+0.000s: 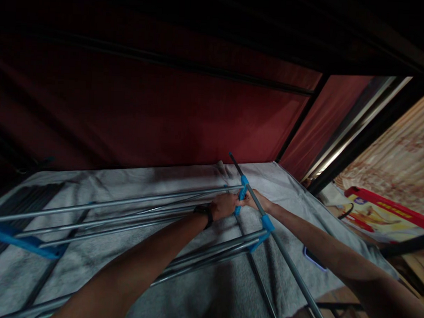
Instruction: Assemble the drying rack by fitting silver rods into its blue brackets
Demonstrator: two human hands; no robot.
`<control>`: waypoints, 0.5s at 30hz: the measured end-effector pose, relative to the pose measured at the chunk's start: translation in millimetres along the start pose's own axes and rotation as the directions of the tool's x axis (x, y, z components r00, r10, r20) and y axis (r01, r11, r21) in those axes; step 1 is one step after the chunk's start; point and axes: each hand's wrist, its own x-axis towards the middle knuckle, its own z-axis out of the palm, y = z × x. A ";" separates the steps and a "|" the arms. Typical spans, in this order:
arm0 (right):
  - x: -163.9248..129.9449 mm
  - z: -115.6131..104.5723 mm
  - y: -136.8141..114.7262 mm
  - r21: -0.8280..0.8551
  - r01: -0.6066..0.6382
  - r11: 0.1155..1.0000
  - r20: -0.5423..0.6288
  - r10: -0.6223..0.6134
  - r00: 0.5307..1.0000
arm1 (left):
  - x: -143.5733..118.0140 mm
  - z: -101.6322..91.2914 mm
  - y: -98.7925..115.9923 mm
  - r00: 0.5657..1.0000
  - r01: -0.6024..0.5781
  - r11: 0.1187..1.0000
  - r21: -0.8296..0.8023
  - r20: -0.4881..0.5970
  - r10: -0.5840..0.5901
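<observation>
A rack of grey metal tubes joined by blue plastic pieces lies over a bed. My left hand (225,205), with a dark watch on its wrist, is closed at a blue connector (242,194) near the rack's far end. From the other side my right hand (255,200) closes on the same connector, its fingers partly hidden behind a slanting tube (255,198). Nearer to me, another blue connector (267,223) joins that tube to a pair of crosswise tubes (222,248). A long blue end piece (26,240) holds several tubes at the left.
Grey cloth (183,179) covers the bed. Several loose dark tubes (31,200) lie at its left. A phone (315,258) rests near the right edge. Beyond stands a red and yellow box (388,216). Dark frame bars and a red curtain (164,119) enclose the back.
</observation>
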 end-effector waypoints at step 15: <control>6.8 6.3 3.1 -0.027 -0.011 1.000 -0.039 0.010 0.999 | 1.0 -6.5 -11.9 0.999 -0.029 0.991 -0.129 -0.047 0.023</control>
